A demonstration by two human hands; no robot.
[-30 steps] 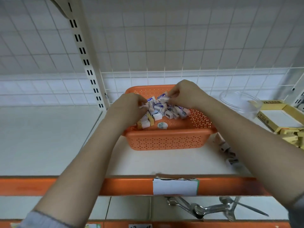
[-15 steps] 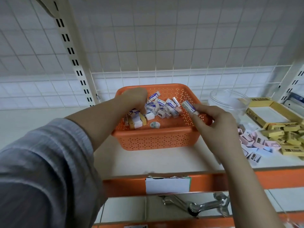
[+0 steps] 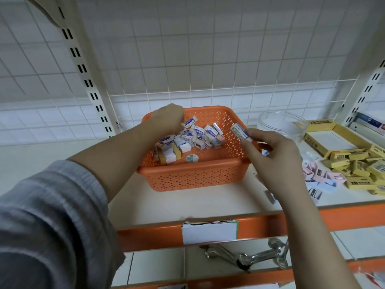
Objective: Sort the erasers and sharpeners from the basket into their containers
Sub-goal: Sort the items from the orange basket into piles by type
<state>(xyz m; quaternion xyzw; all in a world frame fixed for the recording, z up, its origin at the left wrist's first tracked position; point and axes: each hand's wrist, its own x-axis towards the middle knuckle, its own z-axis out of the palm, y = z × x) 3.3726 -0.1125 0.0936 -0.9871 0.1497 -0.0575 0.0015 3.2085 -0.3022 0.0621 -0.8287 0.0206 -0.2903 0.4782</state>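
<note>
On the far left is a grey sleeve [image 3: 48, 222] on the left arm. That arm reaches up and across to the orange basket [image 3: 193, 178]. The left hand [image 3: 166, 119] is over the back left part of the basket, and its fingers curl down into the pile of erasers [image 3: 187, 140]. The fingertips are hidden among the little boxes, so I cannot tell if this hand holds one or just touches them.

The basket sits on a pale shelf [image 3: 187, 203], near the wire wall behind it. The erasers lie in a heap in the left and middle of the basket. Most are white with blue and purple labels. A few at the front left have yellow wraps. A small round sticker [image 3: 192, 158] lies on the basket floor just in front of the heap.

The right hand [image 3: 273, 155] is at the right rim of the basket. Its thumb and fingers pinch one eraser in a wrapper [image 3: 240, 131], held up above the rim and tilted.

Behind that hand is a clear bowl [image 3: 281, 124]. Farther right is an open yellow box [image 3: 331, 138]. In front of the box lie many yellow packs [image 3: 354, 161], and near them some pink packs [image 3: 320, 174].

Below the shelf's orange edge [image 3: 145, 234] with its white label [image 3: 209, 232], shiny metal tools [image 3: 250, 255] lie on the next shelf down.
</note>
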